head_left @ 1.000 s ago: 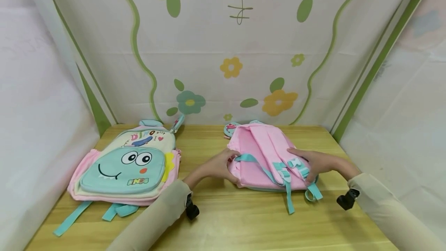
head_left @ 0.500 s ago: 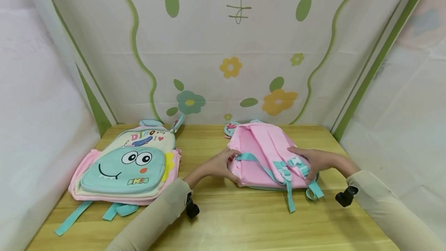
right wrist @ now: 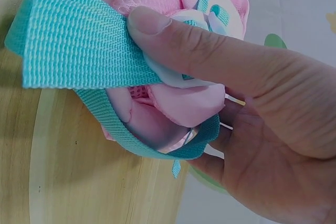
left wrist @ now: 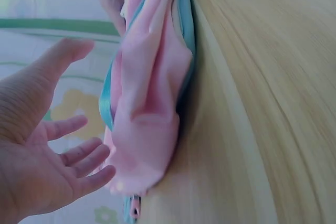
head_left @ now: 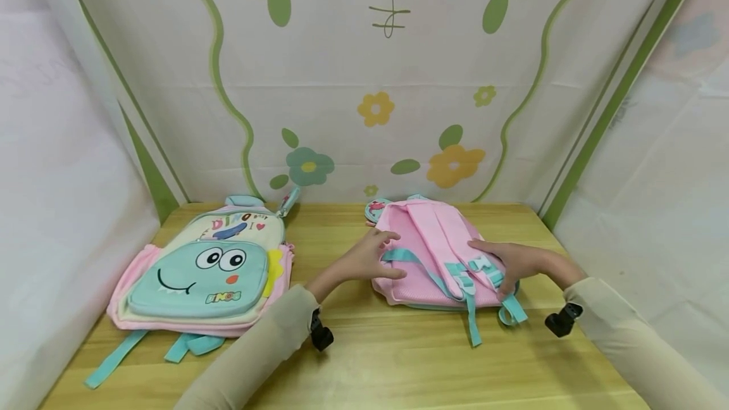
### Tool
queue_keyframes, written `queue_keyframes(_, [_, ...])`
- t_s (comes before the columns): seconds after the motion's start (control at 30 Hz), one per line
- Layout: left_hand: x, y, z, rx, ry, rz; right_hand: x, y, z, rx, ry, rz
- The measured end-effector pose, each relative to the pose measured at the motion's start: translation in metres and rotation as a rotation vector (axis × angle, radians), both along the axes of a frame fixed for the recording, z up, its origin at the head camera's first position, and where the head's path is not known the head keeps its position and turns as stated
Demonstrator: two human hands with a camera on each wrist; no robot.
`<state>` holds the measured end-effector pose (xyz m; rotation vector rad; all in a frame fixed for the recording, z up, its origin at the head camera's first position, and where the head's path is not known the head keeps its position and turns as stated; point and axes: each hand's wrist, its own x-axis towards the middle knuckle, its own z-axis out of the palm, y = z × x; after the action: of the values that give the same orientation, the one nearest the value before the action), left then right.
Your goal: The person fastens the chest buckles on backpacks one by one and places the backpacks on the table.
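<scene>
A pink backpack [head_left: 450,226] lies on the wooden table with its shoulder straps facing up and teal webbing hanging toward the front. My left hand [head_left: 364,259] hovers at its left side, fingers spread and holding nothing. In the left wrist view a gap separates the fingertips from the pink side panel [left wrist: 147,108]. My right hand [head_left: 515,261] grips the bag's right lower side. In the right wrist view the thumb [right wrist: 152,22] presses beside a wide teal strap [right wrist: 79,45], while the other fingers are partly hidden behind the side.
To the left, a second backpack [head_left: 199,277] with a teal dinosaur face lies front up, its straps spilling forward over the table [head_left: 387,366]. A round charm [head_left: 376,209] sits at the pink bag's top left. Printed fabric walls [head_left: 342,55] enclose the back and sides.
My left hand has let go of the pink backpack's left side, opened its fingers and lifted slightly. My right hand keeps its grip, and the bag stays in nearly the same place.
</scene>
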<state>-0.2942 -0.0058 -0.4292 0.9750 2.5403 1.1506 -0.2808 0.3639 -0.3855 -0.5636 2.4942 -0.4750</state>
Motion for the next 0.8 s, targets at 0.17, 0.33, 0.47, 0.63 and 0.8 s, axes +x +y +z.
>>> queue_keyframes(0.17, [0.001, 0.018, 0.003, 0.078, 0.035, -0.01, 0.0, -0.001, 0.0, -0.003, 0.001, 0.003])
queue_keyframes(0.33, [0.001, 0.04, 0.003, 0.114, 0.063, -0.024, 0.0, -0.002, 0.001, -0.006, 0.002, 0.009])
queue_keyframes(0.47, [0.004, 0.059, 0.006, 0.117, 0.093, -0.008, -0.001, -0.001, 0.001, -0.005, 0.003, 0.009])
queue_keyframes(0.63, [0.009, 0.081, 0.007, 0.087, 0.101, 0.009, -0.002, 0.0, 0.0, -0.014, -0.002, 0.01])
queue_keyframes(0.8, [0.012, 0.097, 0.006, 0.03, 0.115, -0.007, -0.002, 0.001, -0.002, -0.029, 0.011, 0.01])
